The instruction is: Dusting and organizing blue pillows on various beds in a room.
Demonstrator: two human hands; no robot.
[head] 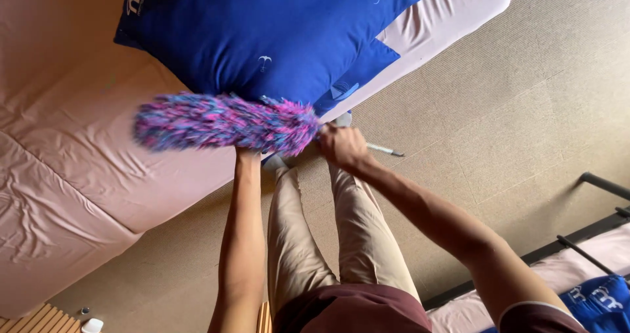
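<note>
A fluffy pink, purple and blue duster (223, 123) lies across the lower edge of a large blue pillow (262, 31), which rests on a bed with a pink sheet (79, 175). My right hand (341, 146) is shut on the duster's thin handle, whose silver end (387, 151) sticks out to the right. My left arm reaches up to the pillow's edge. Its wrist (248, 154) shows just under the duster, while the hand itself is hidden behind the duster head. My legs in beige trousers (315, 241) stand right at the bedside.
Tan carpet (512, 110) covers the floor to the right. A second bed with a black metal frame (590, 231), pink sheet and another blue pillow (600, 297) sits at the bottom right. Wooden slats (33, 316) and a small white object (92, 324) are at the bottom left.
</note>
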